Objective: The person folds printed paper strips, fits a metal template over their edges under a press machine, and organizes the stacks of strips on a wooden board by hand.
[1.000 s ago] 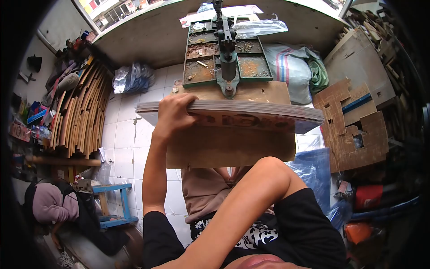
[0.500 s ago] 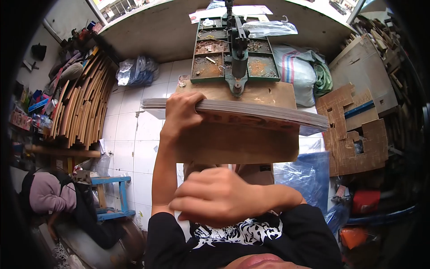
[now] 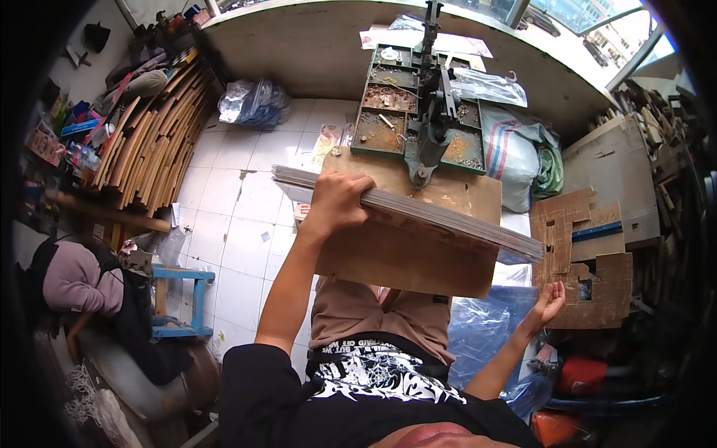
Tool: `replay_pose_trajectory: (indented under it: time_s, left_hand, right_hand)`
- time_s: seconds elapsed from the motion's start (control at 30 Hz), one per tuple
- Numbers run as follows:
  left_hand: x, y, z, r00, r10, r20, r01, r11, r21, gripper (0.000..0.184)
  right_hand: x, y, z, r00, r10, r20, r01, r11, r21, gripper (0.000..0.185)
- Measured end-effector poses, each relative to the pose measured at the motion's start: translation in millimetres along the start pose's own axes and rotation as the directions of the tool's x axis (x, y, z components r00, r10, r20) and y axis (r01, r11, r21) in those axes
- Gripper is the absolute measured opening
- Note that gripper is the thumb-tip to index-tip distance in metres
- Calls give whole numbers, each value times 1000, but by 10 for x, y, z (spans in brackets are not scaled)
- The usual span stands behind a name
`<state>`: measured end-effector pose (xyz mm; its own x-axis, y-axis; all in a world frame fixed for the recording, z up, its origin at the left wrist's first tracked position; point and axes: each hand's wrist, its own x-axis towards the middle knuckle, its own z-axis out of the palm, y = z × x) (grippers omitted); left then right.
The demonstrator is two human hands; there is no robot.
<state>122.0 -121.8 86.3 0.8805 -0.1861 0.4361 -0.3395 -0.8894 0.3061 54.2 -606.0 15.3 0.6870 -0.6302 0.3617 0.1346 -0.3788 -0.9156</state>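
My left hand point(image 3: 340, 200) is wrapped over the top edge of a thick stack of thin sheets point(image 3: 455, 224), left of its middle. The stack stands on edge, slanting down to the right, and faint print shows on its near face. Beneath it lies a worn wooden board point(image 3: 403, 261) over my lap. My right hand point(image 3: 550, 302) is off to the right, palm up with loosely bent fingers and nothing visible in it. It is beside a brown cut-out board point(image 3: 597, 287). Behind the stack a dark green hand press point(image 3: 429, 145) is on the wooden board.
A compartment tray point(image 3: 385, 123) with small metal bits flanks the press. Stacked wooden boards point(image 3: 160, 134) line the left side, above a blue stool frame point(image 3: 183, 299) and another person in a pink sleeve point(image 3: 71, 276). Clear plastic sheeting point(image 3: 478, 328) and a white sack point(image 3: 511, 153) are on the right.
My right hand has swung from in front of my chest out to the right. The left hand keeps its hold on the stack, which now slants more. The view has shifted.
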Motion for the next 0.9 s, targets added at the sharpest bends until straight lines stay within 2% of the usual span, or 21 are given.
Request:
replay_pose_trajectory:
  time_s: [0.07,0.1,0.17,0.23,0.3,0.33,0.43,0.47,0.5,0.57,0.67,0.7,0.77,0.83,0.9]
  left_hand:
    - [24,-16,-9,1000,-3,12,3,1000,18,36]
    - [20,-11,-17,1000,2,29,-3,1000,29,38]
    - [35,3,-47,999,-10,32,9,1000,19,33]
    - [33,19,-65,999,-21,36,21,1000,3,30]
    - [29,8,-52,1000,-11,25,10,1000,27,30]
    - [33,-4,-46,1000,-17,21,16,999,28,30]
    - [10,-43,-10,1000,-8,18,7,1000,21,30]
    - [8,-65,15,1000,7,26,-7,1000,27,35]
    - [26,-73,10,999,24,32,-25,999,33,40]
    - [39,-68,-7,999,22,38,-23,999,36,40]
    - [44,-11,-59,999,13,49,-15,999,29,40]
    - [49,-4,-86,998,12,55,-13,1000,22,40]
    - [44,-10,-92,996,6,92,-8,1000,27,44]
    - [51,-13,-125,991,-1,134,-3,1000,28,48]
    - [34,-44,-230,987,85,138,-74,994,-85,55]
  right_hand:
    - [69,111,28,981,151,120,-163,982,94,55]
    - [84,73,72,980,152,128,-165,982,92,55]
    - [167,12,259,958,251,139,-272,949,160,64]
    - [240,-2,397,965,225,136,-249,948,196,66]
    - [341,-17,517,930,293,221,-357,861,361,68]
    - [342,-78,590,932,274,236,-350,848,398,59]
    - [346,-25,738,932,242,271,-332,869,366,53]
    - [334,-10,791,958,188,215,-250,915,317,42]
    - [357,19,816,958,189,216,-252,915,316,42]
    - [400,77,860,980,107,170,-140,970,196,42]
    - [361,-209,1020,989,72,130,-100,970,223,43]
    - [361,-220,1043,989,74,130,-102,969,225,43]
    - [353,-215,1091,965,211,155,-248,924,289,42]
    - [366,-192,1144,973,201,114,-225,936,270,40]
    - [372,-158,1147,979,191,74,-203,948,246,38]
